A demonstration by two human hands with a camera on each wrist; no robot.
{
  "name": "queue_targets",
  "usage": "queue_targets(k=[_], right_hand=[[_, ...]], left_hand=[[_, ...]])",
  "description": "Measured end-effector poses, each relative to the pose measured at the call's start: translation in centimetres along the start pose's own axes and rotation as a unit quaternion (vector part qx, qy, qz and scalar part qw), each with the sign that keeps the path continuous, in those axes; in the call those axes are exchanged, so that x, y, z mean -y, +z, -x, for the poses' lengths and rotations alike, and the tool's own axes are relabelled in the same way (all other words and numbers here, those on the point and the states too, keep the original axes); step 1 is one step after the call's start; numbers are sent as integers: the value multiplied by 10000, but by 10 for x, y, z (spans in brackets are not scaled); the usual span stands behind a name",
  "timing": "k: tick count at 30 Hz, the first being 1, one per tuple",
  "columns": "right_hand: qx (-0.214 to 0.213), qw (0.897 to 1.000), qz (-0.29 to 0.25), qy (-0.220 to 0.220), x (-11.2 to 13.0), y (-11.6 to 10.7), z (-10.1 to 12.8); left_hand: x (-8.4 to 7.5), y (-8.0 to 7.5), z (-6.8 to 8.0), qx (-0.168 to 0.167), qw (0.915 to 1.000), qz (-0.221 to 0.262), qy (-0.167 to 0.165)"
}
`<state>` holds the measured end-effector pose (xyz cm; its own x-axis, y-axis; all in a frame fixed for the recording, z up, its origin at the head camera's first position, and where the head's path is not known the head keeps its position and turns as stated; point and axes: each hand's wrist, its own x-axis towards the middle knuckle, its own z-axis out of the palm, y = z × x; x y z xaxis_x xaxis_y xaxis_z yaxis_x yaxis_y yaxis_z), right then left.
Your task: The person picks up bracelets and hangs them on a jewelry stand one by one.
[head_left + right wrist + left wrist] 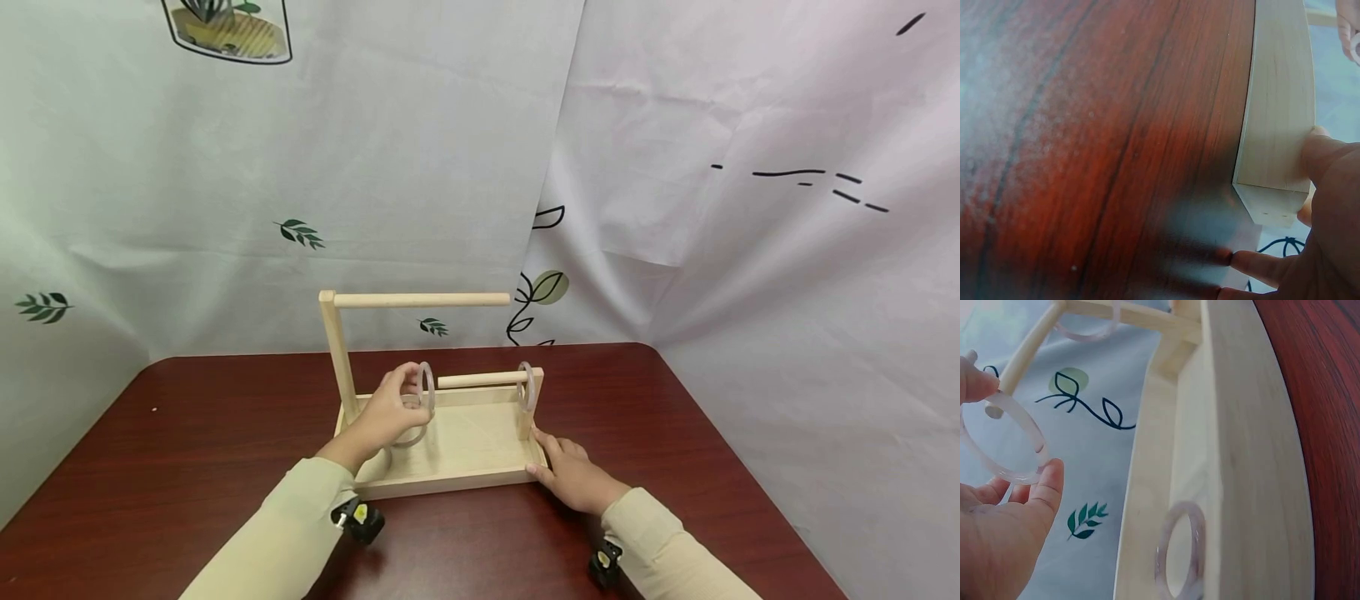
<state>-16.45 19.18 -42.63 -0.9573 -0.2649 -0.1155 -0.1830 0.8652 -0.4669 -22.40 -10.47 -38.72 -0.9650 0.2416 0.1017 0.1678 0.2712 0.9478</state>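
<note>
Head view: left hand (390, 412) fingers pinch clear ring (424, 388) just beside short peg (480, 380) tip. Right hand (573, 475) fingers spread, pressing wooden tray (457, 471) corner.

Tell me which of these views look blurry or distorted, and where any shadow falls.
Head view: sharp, though wide-angle bends the table edges. Left wrist view: the held ring is fairly crisp, the left hand soft. Right wrist view: blurred throughout, with a dark shadow on the table beside the wooden tray corner near the right hand.
</note>
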Motion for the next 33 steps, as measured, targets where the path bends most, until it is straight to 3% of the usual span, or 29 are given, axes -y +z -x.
queue_targets(k=[9, 25, 33], right_hand=[[-5, 10000, -13, -4, 1, -1, 1], [31, 10000, 1, 41, -1, 0, 0], [4, 10000, -12, 9, -1, 1, -1]], left_hand=[[-10, 6, -2, 33, 9994, 344, -14], [-11, 30, -10, 7, 9959, 886, -203], [-10, 37, -10, 179, 9919, 1163, -475]])
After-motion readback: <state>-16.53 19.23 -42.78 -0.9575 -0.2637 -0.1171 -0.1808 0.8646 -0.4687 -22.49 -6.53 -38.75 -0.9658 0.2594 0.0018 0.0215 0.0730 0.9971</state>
